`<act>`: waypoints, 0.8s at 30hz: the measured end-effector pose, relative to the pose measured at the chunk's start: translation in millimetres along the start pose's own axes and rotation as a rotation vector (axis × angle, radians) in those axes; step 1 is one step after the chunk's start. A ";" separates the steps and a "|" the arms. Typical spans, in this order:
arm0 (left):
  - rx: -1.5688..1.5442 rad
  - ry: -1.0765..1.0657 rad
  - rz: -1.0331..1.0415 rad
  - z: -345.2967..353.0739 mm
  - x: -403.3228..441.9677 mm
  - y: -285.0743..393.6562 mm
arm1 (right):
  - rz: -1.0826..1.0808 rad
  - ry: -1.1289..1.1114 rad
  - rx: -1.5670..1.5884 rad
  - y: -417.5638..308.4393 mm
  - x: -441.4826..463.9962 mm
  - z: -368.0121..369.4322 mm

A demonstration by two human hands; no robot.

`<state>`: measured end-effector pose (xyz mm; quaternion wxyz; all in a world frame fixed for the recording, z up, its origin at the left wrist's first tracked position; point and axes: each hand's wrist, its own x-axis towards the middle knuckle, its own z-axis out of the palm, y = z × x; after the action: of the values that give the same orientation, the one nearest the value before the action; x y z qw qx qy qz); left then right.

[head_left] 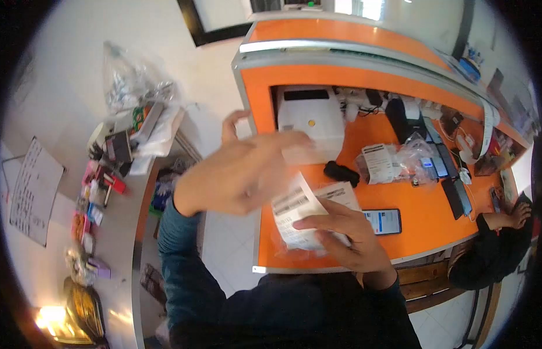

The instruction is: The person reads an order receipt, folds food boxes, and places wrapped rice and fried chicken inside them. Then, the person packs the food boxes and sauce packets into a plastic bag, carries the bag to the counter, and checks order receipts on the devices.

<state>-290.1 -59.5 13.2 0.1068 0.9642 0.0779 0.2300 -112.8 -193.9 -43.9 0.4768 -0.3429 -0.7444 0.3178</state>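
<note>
My right hand [355, 238] is closed on a white printed label [295, 212] with a barcode, thumb and fingers pressed against its right side. The label's upper edge curls up. Behind it, another printed label [341, 195] lies over clear plastic at the front of the orange desk. My left hand [236, 174] is raised just above and left of the label. Its fingers are smeared by motion, so I cannot make out whether they touch the paper. Just right of my right hand lies a phone [384, 221] with a lit screen.
A white label printer [312, 125] stands in the desk's alcove, with a black object [342, 173] before it. A plastic-wrapped parcel [380, 164] with a label lies farther right. Another person's hand [518, 214] rests at the right edge. A cluttered grey counter [117, 232] runs along the left.
</note>
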 end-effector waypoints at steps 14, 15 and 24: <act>0.412 -0.277 -0.231 155.3 -52.7 -70.2 | 0.443 -0.248 0.046 106.8 -82.1 57.2; 0.405 -0.243 -0.195 170.3 -53.1 -74.9 | 0.456 -0.231 0.048 105.8 -82.2 54.1; 0.104 0.127 -0.430 165.0 -29.0 -78.5 | 0.526 0.070 0.479 78.2 -52.9 26.8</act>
<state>-247.8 -17.6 -161.9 0.0985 0.9131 0.3000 0.2580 -105.1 -196.8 -141.8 0.4706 -0.4122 -0.5182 0.5832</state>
